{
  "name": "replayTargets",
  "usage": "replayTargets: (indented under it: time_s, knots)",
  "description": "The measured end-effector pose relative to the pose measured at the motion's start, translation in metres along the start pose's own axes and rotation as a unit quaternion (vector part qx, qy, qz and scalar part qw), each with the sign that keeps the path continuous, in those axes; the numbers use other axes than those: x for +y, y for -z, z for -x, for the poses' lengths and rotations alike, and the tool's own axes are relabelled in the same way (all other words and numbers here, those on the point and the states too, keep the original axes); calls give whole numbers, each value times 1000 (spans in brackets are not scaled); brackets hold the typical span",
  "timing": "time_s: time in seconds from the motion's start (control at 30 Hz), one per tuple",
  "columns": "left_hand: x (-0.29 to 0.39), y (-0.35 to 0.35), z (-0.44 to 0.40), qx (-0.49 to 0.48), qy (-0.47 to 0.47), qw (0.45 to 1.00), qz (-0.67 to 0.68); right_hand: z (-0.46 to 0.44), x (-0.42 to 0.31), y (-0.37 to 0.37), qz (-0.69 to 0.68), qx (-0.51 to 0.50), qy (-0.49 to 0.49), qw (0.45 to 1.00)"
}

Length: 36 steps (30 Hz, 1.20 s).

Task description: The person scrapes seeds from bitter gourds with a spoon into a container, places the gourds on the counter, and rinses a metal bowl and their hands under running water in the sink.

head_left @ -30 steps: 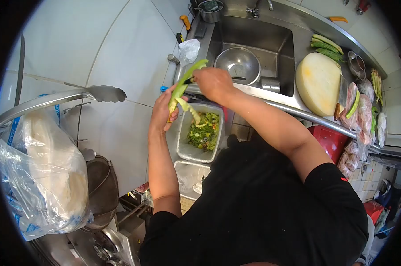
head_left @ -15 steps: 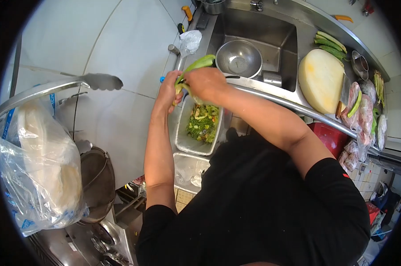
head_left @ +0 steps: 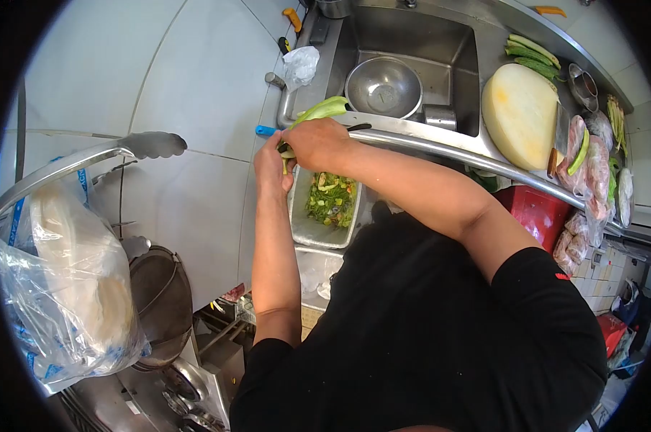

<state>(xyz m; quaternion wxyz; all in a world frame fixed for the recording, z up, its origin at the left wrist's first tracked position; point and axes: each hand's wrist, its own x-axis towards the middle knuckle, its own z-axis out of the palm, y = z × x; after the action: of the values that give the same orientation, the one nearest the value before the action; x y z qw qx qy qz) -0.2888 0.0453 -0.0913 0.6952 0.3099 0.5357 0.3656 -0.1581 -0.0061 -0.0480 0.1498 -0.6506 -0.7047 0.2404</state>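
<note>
A long light-green vegetable (head_left: pixel 324 109) points up and to the right from between my hands, beside the sink's front edge. My left hand (head_left: pixel 270 164) is closed around its lower end. My right hand (head_left: pixel 318 144) is closed over it, touching my left hand, and grips a dark-handled tool whose tip shows past the knuckles; its blade is hidden. Below my hands stands a grey bin (head_left: pixel 312 234) with green and yellow scraps (head_left: pixel 332 199) inside.
A metal bowl (head_left: pixel 384 88) sits in the sink (head_left: pixel 440 43). To the right are a large pale melon piece (head_left: pixel 520 115), a cleaver (head_left: pixel 560 137), green gourds (head_left: pixel 534 56) and bagged meat (head_left: pixel 597 169). Tongs (head_left: pixel 88 160) and a plastic bag (head_left: pixel 80 273) are at left.
Both hands have come together low on the vegetable, which has tilted from upright toward the right. The hanging peel strip seen earlier is no longer visible.
</note>
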Motion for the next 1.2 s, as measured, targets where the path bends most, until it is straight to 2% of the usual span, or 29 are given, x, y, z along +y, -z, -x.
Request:
replayTargets:
  time_s: [0.2, 0.3, 0.4, 0.5, 0.57, 0.67, 0.73, 0.9, 0.97, 1.0, 1.1, 1.2]
  knots:
    - [-5, 9, -2, 24, 10, 1000, 2, 1, -5, -2, 5, -59, 3, 998]
    - [1, 15, -5, -5, -18, 999, 43, 3, -6, -9, 7, -63, 14, 998]
    - [5, 21, -1, -74, -35, 992, 93, 4, -1, -3, -11, -16, 1, 1000]
    - [3, 22, 6, -120, -24, 990, 74, 1, 3, -5, -10, 14, 10, 1000]
    - [2, 20, 7, -129, -16, 989, 74, 6, 1, -6, 15, -2, 20, 1000]
    - [6, 18, 2, -128, 10, 988, 82, 3, 3, 6, -8, -23, -21, 999]
    - [4, 20, -4, -120, 23, 985, 124, 1, 14, 11, 23, 58, -10, 998]
    - [-5, 13, -19, -182, 7, 976, 119, -12, 13, -7, 35, 66, -25, 997]
    - [-10, 3, -23, -93, -5, 991, 92, -10, 8, -7, 11, 23, -22, 999]
    - [-9, -5, -17, -64, -7, 994, 87, -11, 3, -8, 9, 34, -28, 999]
    - [-8, -3, -16, -97, 30, 988, 117, -7, 1, -4, 21, -34, -3, 999]
    - [-6, -4, -11, -62, 35, 992, 103, -3, 1, -6, -11, -53, 12, 998]
